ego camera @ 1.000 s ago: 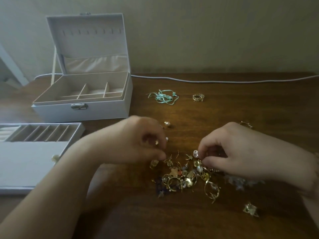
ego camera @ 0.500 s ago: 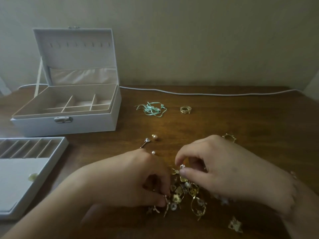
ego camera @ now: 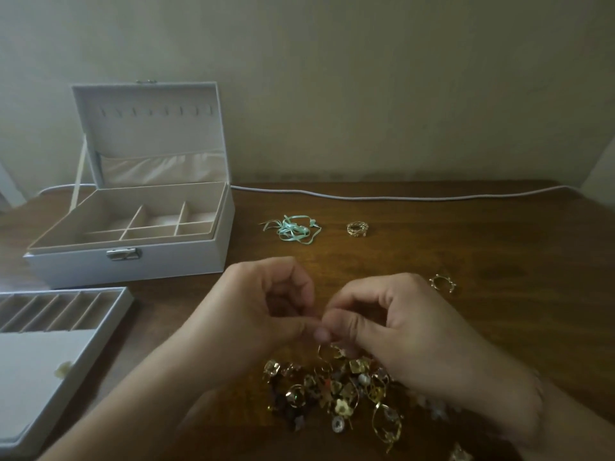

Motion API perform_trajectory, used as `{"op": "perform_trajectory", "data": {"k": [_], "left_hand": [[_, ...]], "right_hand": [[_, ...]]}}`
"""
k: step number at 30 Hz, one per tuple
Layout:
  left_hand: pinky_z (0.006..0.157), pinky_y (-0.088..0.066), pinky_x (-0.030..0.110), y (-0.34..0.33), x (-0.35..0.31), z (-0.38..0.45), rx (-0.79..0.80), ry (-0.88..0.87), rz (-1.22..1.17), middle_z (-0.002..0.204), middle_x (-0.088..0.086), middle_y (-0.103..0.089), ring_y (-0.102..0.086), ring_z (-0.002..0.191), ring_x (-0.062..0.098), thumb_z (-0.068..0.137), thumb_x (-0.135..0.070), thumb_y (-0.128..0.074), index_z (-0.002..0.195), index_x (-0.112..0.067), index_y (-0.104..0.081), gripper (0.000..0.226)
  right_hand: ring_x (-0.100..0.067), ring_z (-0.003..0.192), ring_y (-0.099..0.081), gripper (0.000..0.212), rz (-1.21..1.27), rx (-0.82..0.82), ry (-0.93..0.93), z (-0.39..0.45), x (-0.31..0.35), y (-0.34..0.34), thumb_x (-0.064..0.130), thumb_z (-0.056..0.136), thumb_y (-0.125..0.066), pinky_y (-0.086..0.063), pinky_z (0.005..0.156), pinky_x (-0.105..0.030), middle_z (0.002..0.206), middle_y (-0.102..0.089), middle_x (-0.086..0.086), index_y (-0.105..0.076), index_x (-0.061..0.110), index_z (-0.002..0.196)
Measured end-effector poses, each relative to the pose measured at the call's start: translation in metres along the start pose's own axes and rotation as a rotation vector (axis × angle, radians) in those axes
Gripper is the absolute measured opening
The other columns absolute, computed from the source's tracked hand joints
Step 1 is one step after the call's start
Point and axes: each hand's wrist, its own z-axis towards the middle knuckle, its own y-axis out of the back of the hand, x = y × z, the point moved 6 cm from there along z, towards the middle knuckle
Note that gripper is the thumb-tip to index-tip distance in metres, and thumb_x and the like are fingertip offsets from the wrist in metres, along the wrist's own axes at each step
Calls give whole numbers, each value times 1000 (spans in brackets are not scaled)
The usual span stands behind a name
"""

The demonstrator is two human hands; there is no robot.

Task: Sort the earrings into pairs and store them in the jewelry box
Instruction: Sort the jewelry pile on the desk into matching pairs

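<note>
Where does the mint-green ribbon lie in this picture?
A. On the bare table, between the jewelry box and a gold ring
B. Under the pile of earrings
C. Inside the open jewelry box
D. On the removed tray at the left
A: the mint-green ribbon lies on the wooden table, right of the open jewelry box and left of a gold ring, well behind the pile of earrings.

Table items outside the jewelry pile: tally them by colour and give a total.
White: 3, the open jewelry box, the divided tray, the cable.
Gold: 2, a coiled ring and a spiked ring.
Mint green: 1, a tangled ribbon.
Total: 6.
The pile is too tangled to count, and the piece at the bottom edge is left out.
</note>
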Motion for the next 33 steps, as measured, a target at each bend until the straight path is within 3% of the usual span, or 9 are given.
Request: {"op": "perform_trajectory", "data": {"k": [4, 7, 9, 12, 17, 19, 24, 29, 33], "left_hand": [[62, -58, 28, -9, 3, -1, -40, -36, -37, 82, -3, -74, -71, 71, 15, 54, -38, -87, 84, -32, -67, 37], [65, -51, 15, -11, 4, 0, -82, -133, 162, 86, -16, -70, -67, 79, 6, 70, -53, -79, 88, -36, -68, 27], [67, -50, 18, -10, 6, 1, -106, -164, 253, 87, -18, -68, -65, 83, 7, 74, -54, -75, 88, -36, -69, 23], [70, -51, 21, -9, 12, 3, -136, -152, 292, 88, -20, -67, -64, 84, 5, 75, -43, -76, 86, -37, -69, 14], [70, -50, 21, -7, 16, 4, -141, -133, 320, 90, -24, -67, -63, 85, 2, 77, -42, -74, 84, -39, -69, 9], [67, -50, 20, -6, 17, 5, -144, -132, 328, 90, -24, -66, -63, 84, 3, 77, -44, -72, 83, -39, -69, 9], [67, -48, 17, -6, 20, 5, -134, -123, 342, 88, -26, -65, -61, 84, 3, 78, -41, -74, 83, -41, -67, 8], [70, -46, 13, -6, 20, 6, -113, -138, 344, 91, -26, -64, -61, 87, 2, 80, -41, -74, 84, -41, -67, 8], [72, -48, 14, -5, 20, 6, -109, -159, 381, 95, -26, -62, -60, 92, -1, 82, -48, -67, 89, -41, -67, 10]], "right_hand": [[-4, 50, -62, 14, 58, -83, -121, 7, -19, 27, 33, 83, -63, -41, 46, -10, 67, -70, 8, -71, 23, 79], [-6, 64, -65, 12, -232, -309, -280, 8, -63, 81, 37, 85, -64, -45, 53, -19, 72, -71, 8, -69, 31, 76], [-5, 79, -60, 11, -415, -345, -411, 4, -94, 103, 38, 88, -63, -41, 61, -22, 90, -70, 11, -67, 35, 78], [-7, 88, -55, 8, -401, -336, -521, 5, -129, 111, 41, 88, -62, -39, 63, -22, 109, -67, 7, -67, 35, 85], [-9, 94, -58, 4, -421, -351, -484, 8, -136, 113, 39, 87, -66, -41, 71, -25, 98, -66, 9, -66, 37, 83], [-5, 92, -56, 5, -421, -294, -450, 6, -131, 116, 39, 86, -66, -41, 69, -23, 101, -64, 12, -64, 40, 91], [2, 85, -48, 35, -549, 66, -448, 6, -118, 93, 50, 77, -72, -43, 73, -19, 105, -50, 21, -57, 48, 109], [0, 85, -49, 19, -605, 87, -439, 11, -104, 81, 38, 85, -68, -44, 70, -17, 102, -49, 18, -60, 44, 100], [-5, 97, -52, 19, -666, 14, -461, 44, -106, 80, 34, 88, -66, -48, 77, -20, 116, -52, 9, -60, 37, 106]]}}
